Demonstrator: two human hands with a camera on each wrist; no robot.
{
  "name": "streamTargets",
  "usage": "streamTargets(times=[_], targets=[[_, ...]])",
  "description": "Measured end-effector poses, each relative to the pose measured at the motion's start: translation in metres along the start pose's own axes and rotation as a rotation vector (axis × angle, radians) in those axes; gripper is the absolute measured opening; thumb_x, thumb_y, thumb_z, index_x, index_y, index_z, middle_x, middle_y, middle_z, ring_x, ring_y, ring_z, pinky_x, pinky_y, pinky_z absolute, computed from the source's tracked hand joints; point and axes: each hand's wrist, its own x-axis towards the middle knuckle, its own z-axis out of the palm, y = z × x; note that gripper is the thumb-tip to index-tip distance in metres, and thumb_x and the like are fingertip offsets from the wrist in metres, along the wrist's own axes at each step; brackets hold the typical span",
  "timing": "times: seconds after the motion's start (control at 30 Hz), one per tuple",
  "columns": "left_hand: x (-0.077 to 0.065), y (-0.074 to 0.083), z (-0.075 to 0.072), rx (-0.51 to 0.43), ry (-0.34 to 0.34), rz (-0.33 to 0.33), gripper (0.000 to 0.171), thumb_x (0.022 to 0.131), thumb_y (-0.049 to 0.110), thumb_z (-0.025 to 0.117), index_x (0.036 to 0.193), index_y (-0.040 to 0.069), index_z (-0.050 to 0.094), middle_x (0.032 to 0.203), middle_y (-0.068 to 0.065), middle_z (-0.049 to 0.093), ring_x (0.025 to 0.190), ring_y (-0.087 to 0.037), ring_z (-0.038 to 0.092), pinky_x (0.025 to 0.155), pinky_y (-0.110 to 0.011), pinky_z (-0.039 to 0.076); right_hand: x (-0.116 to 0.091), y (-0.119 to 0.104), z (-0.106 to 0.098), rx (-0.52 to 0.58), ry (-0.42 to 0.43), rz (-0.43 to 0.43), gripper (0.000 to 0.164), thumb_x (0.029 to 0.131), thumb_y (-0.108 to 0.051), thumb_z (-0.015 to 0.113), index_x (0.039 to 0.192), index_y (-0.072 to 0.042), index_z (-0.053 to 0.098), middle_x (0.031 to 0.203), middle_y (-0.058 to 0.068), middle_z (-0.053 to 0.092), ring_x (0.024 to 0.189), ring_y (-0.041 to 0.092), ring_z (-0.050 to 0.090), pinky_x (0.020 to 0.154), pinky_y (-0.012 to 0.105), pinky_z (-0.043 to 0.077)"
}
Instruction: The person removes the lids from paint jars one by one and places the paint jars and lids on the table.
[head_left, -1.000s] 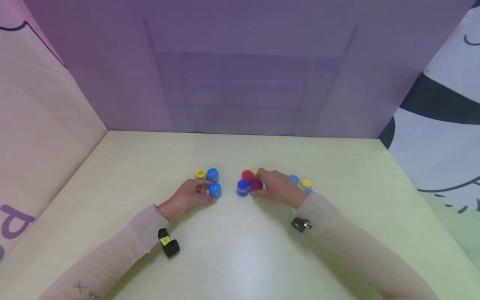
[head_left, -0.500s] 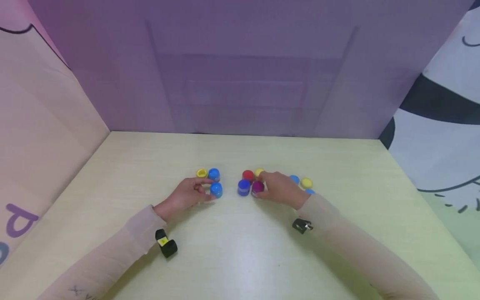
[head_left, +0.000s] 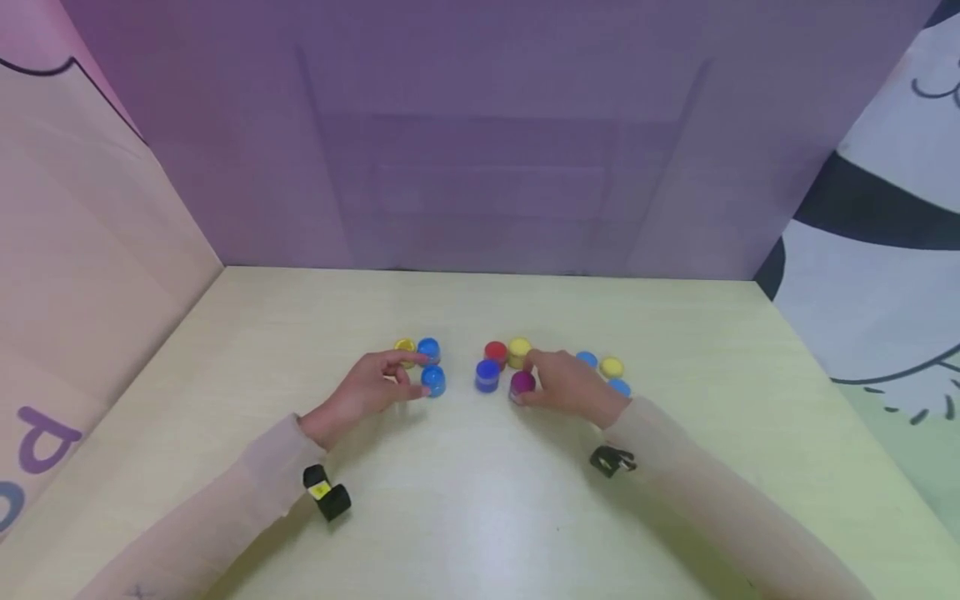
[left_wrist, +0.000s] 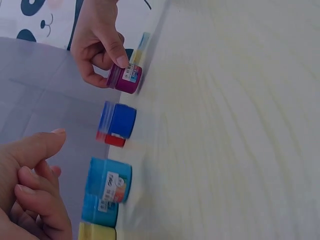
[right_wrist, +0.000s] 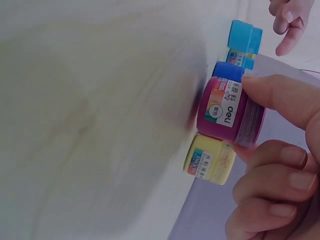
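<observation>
My right hand pinches a purple paint jar between thumb and fingers, and its printed label faces the right wrist camera. That jar stands just right of a dark blue jar and in front of a yellow jar. A red jar sits behind the dark blue one. To the left, my left hand is beside a light blue jar. In the left wrist view its thumb is extended, its other fingers are loosely bent, and a gap separates it from the jar.
Behind the near light blue jar are another light blue jar and a yellow one. Right of my right hand lie two light blue tops and a yellow top. A purple panel closes the table's far edge.
The purple jar has shifted right and slightly toward me in my right hand, leaving a gap beside the dark blue jar. More of the yellow jar shows. My left hand stays nearly in place.
</observation>
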Motion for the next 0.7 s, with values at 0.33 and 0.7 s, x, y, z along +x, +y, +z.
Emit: streamTargets(times=[0.33,0.7], targets=[[-0.014,0.013,0.019,0.000,-0.051,0.084,0.046,0.079,0.021,0.076,0.122,0.014,0.063,0.072,0.000,0.051,0.067,-0.017,0.046,0.053,-0.024,0.037,-0.023,-0.011,0.003,0.017,-0.049,0.019,0.032,0.083,-0.030,0.072,0.106,-0.013,0.057,0.064,-0.001,0.051,0.056,0.012,0.045,0.054,0.025,0.039],[-0.021,0.015,0.039,0.001,-0.101,0.071,0.040,0.080,0.021,0.076,0.118,0.016,0.065,0.070,-0.001,0.052,0.065,-0.017,0.045,0.058,-0.026,0.037,-0.043,-0.025,0.007,-0.024,-0.069,-0.010,0.028,0.082,-0.029,0.073,0.102,-0.016,0.058,0.060,-0.003,0.048,0.055,0.011,0.044,0.052,0.023,0.037]])
